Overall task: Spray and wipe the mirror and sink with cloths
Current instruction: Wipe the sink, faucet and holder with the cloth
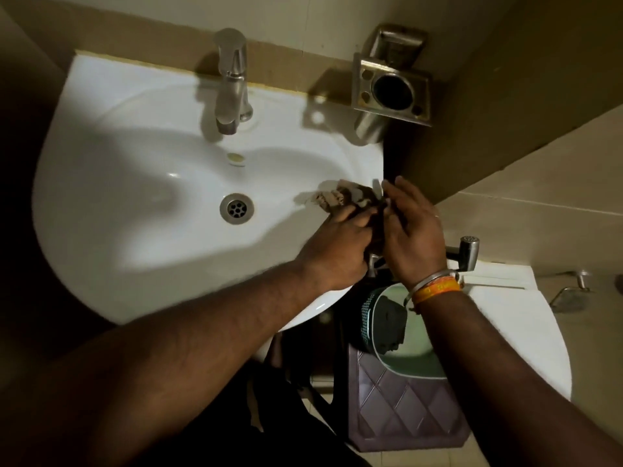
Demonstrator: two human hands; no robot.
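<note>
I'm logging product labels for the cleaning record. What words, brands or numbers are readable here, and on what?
None can be read.
Orange wristband on the right wrist: faint marks, too blurred to read.
Dark round container below the sink: a band of pale dotted marks, too small to read.
Tap and metal holder: no lettering visible.

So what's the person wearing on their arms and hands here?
Both forearms are bare, with no sleeves or gloves. The right hand has a thin metal bangle and an orange band at the wrist, plus a ring. The left hand shows nothing worn.
</note>
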